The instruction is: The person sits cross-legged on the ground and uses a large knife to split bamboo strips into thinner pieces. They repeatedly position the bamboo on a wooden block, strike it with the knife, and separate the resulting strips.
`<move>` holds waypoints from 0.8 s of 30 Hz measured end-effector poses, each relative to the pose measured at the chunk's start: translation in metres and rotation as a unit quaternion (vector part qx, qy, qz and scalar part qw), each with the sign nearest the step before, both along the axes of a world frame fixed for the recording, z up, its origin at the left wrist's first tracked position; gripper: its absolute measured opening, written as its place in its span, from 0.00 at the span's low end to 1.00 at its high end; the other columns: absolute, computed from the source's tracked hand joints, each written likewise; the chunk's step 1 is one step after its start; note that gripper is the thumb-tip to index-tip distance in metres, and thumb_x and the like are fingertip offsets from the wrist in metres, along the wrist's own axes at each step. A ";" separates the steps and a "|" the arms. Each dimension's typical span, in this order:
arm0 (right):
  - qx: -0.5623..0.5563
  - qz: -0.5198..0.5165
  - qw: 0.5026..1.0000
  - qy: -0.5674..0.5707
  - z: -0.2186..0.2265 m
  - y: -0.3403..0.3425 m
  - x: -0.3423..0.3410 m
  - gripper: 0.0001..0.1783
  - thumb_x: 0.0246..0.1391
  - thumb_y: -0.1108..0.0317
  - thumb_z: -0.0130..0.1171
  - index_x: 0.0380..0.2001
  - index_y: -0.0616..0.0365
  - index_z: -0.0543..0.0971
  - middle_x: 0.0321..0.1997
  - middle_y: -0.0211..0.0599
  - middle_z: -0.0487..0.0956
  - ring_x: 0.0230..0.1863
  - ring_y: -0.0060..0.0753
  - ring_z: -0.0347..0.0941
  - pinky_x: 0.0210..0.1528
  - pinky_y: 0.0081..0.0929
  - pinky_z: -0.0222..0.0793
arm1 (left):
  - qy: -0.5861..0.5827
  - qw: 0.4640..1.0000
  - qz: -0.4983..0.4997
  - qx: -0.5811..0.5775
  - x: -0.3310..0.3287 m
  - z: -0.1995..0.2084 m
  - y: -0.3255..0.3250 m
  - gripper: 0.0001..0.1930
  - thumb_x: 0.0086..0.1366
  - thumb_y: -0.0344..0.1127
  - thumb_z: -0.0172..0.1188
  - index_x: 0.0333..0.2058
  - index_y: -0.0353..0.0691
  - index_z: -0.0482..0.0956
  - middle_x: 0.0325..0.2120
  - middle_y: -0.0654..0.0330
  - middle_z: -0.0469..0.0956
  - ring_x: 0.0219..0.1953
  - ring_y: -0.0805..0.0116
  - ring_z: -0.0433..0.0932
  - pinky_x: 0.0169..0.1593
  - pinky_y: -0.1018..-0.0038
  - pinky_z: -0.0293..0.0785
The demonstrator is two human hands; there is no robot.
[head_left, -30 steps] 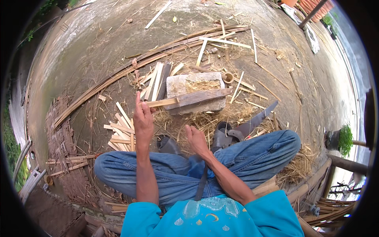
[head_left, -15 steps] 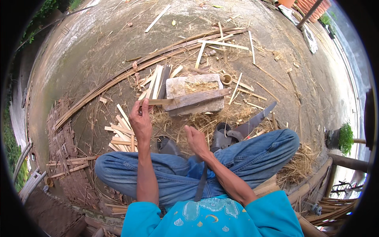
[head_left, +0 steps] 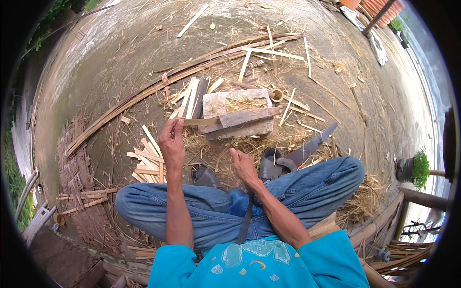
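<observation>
My left hand [head_left: 172, 144] pinches the left end of a bamboo strip [head_left: 198, 122]. The strip's other end rests over a pale stone block [head_left: 211, 102], against a worn board [head_left: 254, 115] lying slantwise across it. Just in front of the block, my right hand [head_left: 245, 168] is closed around a long, narrow dark handle [head_left: 246, 223] that runs back over my lap. A thin dark edge shows above that fist, but the tool's working end is hard to make out. Fibrous shavings [head_left: 245, 103] cover part of the block's top.
A broad dark blade [head_left: 312, 146] lies beside my right shoe [head_left: 270, 165]. Split strips [head_left: 150, 161] are heaped left of my left shoe [head_left: 205, 176]. Long bamboo lengths [head_left: 120, 109] curve behind the block, near a short bamboo tube [head_left: 276, 95]. A potted plant [head_left: 420, 168] stands far right.
My right hand has shifted slightly right and forward, with the dark handle moving along. My left hand stays nearly in place, still holding the strip.
</observation>
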State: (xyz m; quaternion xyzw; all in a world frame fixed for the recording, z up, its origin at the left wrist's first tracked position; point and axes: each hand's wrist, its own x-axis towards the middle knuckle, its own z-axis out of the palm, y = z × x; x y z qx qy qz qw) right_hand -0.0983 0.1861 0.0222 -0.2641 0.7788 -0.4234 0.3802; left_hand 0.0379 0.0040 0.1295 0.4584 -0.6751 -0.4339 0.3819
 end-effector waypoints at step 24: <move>-0.035 -0.030 0.998 0.040 0.005 -0.007 0.012 0.30 0.74 0.48 0.48 0.27 0.65 0.75 0.17 0.44 0.65 0.22 0.29 0.59 0.27 0.39 0.61 | 0.264 0.951 0.119 0.111 -0.022 -0.017 0.003 0.09 0.68 0.31 0.69 0.42 0.32 0.85 0.36 0.59 0.85 0.40 0.71 0.84 0.49 0.72 0.86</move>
